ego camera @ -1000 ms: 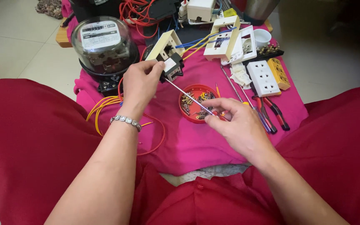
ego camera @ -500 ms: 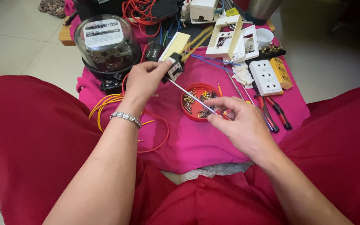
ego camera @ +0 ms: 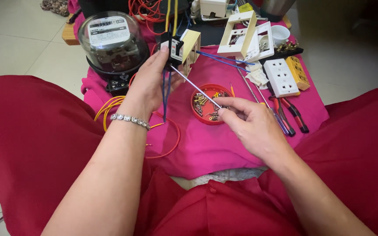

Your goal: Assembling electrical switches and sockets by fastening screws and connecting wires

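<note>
Currently: small-parts wiring work

Head view: left hand (ego camera: 152, 81) grips black breaker block (ego camera: 174, 49), raised to meet the tool. Right hand (ego camera: 252, 126) pinches screwdriver (ego camera: 195, 86), tip at block. Red screw dish (ego camera: 208, 104) lies beneath on pink cloth (ego camera: 224, 148).

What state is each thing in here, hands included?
Left hand: gripping the small black electrical part, raised.
Small black electrical part: held up, blue wires hanging below.
Right hand: pinching the screwdriver.
Screwdriver: slanted, tip at the part.
Red dish: open, screws inside.
Electricity meter: upright, clear cover on.
White socket plate: lying face up.
Pliers: lying shut.
</note>
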